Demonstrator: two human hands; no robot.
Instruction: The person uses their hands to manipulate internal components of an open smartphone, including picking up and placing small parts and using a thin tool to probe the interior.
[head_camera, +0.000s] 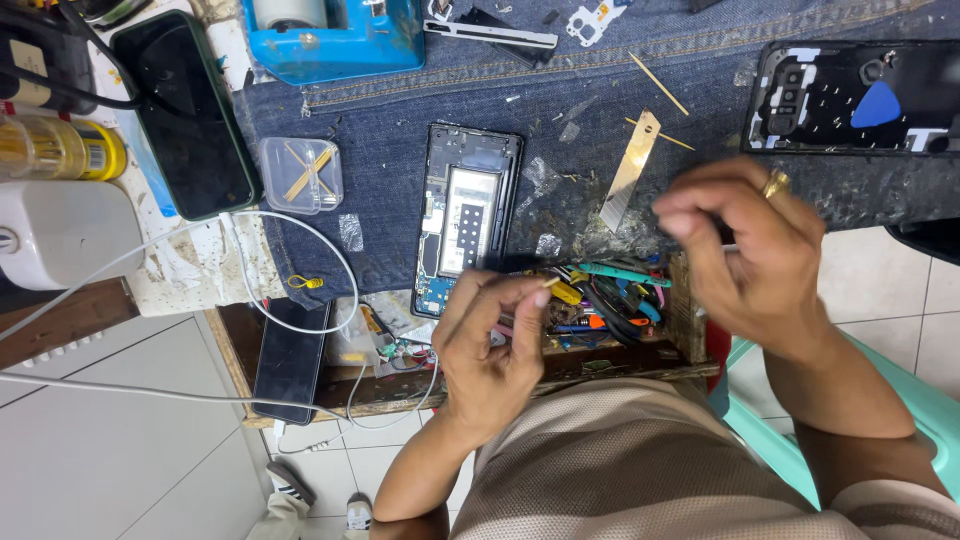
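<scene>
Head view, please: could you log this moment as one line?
left hand: pinches thin stick | right hand: raised, blurred, grip unclear | opened phone: flat on denim cloth | tool tray: under hands

Bright, even light filled the frame with soft shadows. The right hand (745, 255) at centre right was motion-blurred. Straight lines bowed towards the frame's edges; glare was faint.
</scene>
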